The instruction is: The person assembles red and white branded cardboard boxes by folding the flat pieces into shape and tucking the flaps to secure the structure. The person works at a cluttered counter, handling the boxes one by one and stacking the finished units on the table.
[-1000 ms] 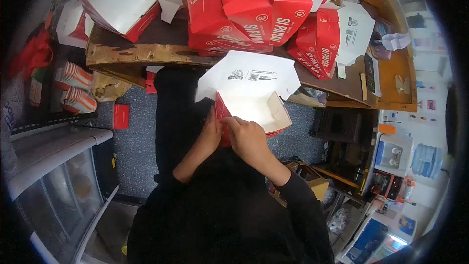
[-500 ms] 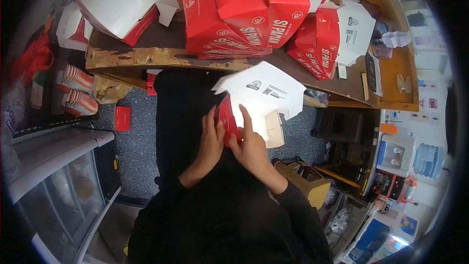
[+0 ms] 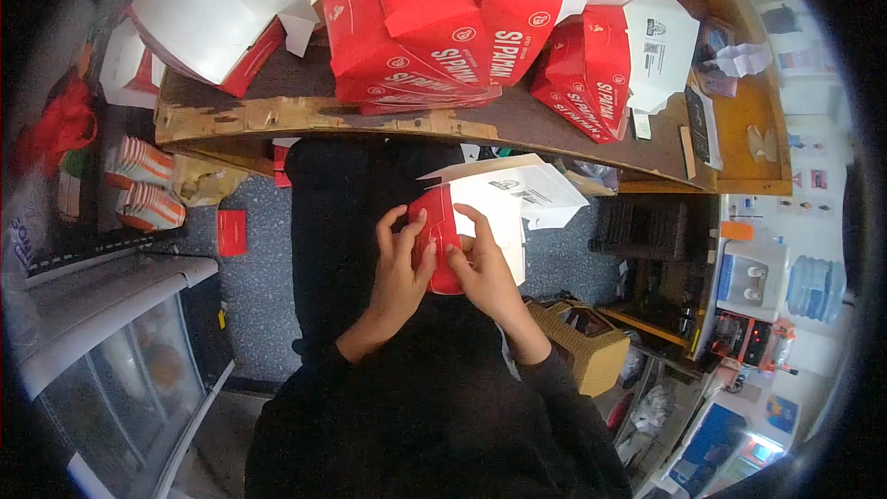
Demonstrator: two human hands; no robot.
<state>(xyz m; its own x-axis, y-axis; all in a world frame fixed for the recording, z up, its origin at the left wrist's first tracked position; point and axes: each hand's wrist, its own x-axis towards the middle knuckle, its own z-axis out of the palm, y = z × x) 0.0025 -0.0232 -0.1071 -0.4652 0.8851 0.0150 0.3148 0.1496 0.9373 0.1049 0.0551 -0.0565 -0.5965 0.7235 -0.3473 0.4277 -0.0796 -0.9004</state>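
I hold a partly folded red and white cardboard box (image 3: 480, 212) in front of my body, below the counter edge. My left hand (image 3: 399, 263) presses on its red side from the left, fingers spread over the panel. My right hand (image 3: 480, 263) grips the same red side from the right, thumb and fingers around the fold. The box's white inner flaps (image 3: 517, 189) stick out to the upper right. Black sleeves cover both of my forearms.
A worn wooden counter (image 3: 277, 115) carries a pile of folded red boxes (image 3: 434, 18) and open white-lined boxes (image 3: 208, 9). Stacked striped paper cups (image 3: 143, 185) lie at the left above a glass display case (image 3: 111, 351). A brown carton (image 3: 582, 342) sits at my right.
The box has been turned and folded tighter: its open white inside faced up, now the red side faces me with both hands closed around it, nearer my body.
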